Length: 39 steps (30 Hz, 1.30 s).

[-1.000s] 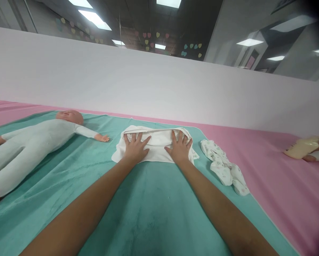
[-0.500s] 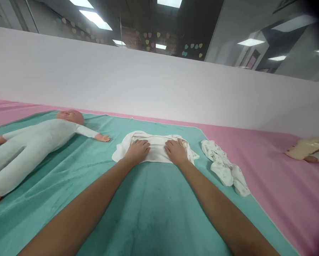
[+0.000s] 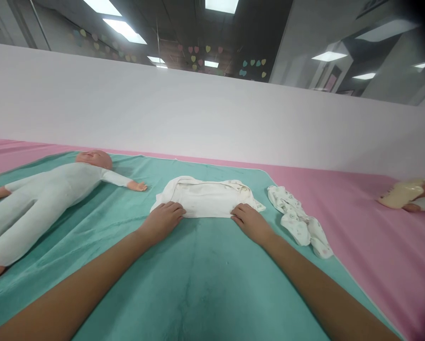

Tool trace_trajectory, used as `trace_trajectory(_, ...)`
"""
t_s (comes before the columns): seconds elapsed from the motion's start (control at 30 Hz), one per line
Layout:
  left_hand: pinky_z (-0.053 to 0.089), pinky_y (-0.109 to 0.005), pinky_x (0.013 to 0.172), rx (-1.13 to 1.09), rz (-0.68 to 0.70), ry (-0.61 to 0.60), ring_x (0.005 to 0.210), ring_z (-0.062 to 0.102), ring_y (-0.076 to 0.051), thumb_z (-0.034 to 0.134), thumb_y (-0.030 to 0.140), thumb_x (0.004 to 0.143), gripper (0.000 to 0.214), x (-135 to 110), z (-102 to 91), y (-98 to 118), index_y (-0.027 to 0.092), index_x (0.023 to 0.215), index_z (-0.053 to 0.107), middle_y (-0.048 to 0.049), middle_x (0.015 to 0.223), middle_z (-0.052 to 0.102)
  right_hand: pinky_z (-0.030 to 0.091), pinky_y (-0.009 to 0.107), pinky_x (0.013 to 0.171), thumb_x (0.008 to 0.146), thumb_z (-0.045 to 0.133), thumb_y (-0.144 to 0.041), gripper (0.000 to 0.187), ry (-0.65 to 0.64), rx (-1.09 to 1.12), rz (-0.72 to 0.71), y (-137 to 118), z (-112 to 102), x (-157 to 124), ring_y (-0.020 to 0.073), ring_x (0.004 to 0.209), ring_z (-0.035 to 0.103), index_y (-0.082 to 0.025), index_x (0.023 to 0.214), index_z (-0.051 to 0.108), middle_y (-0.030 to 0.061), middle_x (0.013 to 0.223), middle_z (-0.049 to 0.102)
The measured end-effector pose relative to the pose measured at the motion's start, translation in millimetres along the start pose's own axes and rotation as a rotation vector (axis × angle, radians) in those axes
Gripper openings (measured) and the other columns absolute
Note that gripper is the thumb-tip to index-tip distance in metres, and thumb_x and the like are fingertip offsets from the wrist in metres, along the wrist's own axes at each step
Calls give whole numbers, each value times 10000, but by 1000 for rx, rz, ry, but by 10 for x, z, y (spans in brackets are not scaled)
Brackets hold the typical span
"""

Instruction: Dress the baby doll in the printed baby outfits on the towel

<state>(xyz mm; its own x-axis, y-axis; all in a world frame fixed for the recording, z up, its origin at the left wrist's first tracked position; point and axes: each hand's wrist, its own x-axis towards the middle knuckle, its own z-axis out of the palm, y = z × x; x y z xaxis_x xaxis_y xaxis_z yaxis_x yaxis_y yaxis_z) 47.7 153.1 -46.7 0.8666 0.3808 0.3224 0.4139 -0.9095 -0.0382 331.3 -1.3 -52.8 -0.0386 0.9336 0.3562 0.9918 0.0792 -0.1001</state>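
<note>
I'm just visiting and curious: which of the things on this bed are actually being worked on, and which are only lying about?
In hand:
- folded cream cotton baby garment, near edge under both hands
- left hand
- right hand
- teal plush blanket beneath it

Lying about:
- baby doll in a pale green bodysuit
- crumpled white printed cloth
- cream object at the right edge, unclear
- pink sheet

the doll (image 3: 45, 199) loses its legs past the left edge. fingertips of both hands (image 3: 163, 220) curl out of sight against the folded cream garment (image 3: 205, 199), grip unclear.
</note>
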Motion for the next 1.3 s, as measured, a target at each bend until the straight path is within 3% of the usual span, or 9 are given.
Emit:
trace_trajectory(0.13,406,-351,775,150,30,-6,916,556,-215,377,70,854,290,67,-46,62,191,976,611,-66,983,618,391,300,740,956,372,-229,216,28,-143,1,6,14,32,190,876,525,-181,921,579,62,919,588)
trace_trajectory(0.33,389,-320,689,126,-81,116,805,539,-204,424,126,797,163,5,-192,79,181,829,574,-43,816,597,338,275,633,971,297,-245,262,120,-182,84,-112,10,-15,179,757,552,-167,961,546,67,847,608)
trace_trajectory(0.63,363,-271,600,-93,18,-31,675,590,-172,420,175,772,231,-112,-291,77,210,837,639,-7,725,657,307,248,569,953,339,-395,318,-68,12,27,-213,-163,-72,132,556,516,-224,871,595,-24,594,576)
trace_trajectory(0.77,392,-246,574,-436,-240,14,545,545,-141,370,223,809,291,-80,-279,50,228,878,652,33,557,585,350,249,564,917,376,-466,375,-41,284,135,-195,-205,-67,124,512,491,-220,751,605,-28,542,551)
trace_trajectory(0.87,438,-251,631,-543,-522,250,651,581,-149,363,287,838,300,-47,-222,-117,236,961,632,22,709,642,398,254,576,895,377,-500,385,105,470,341,-14,-201,-53,132,547,524,-212,776,603,-7,635,607)
trace_trajectory(0.93,456,-281,759,-474,-596,376,843,602,-178,403,320,831,276,-39,-150,-297,228,978,618,-11,919,665,428,272,634,869,405,-492,351,279,440,480,214,-174,-51,156,645,565,-210,843,612,15,734,636)
trace_trajectory(1.0,452,-319,838,-400,-622,345,965,586,-211,413,295,820,279,-49,-62,-490,205,1003,603,-52,1019,650,440,308,723,831,446,-450,317,367,326,551,485,-135,-64,193,800,588,-202,919,621,51,900,651)
trace_trajectory(1.13,411,-365,948,-280,-638,182,1140,520,-238,365,84,718,452,-92,75,-733,161,1106,583,-108,1158,610,436,345,740,780,492,-449,382,194,169,601,882,-66,-114,249,911,578,-157,981,635,120,1044,619)
trace_trajectory(1.3,385,-450,970,-253,-629,66,1265,412,-299,430,244,799,504,-91,34,-649,223,1299,482,-85,1340,510,416,308,665,793,469,-545,414,119,176,576,849,-62,-116,225,813,580,-195,920,652,74,938,636)
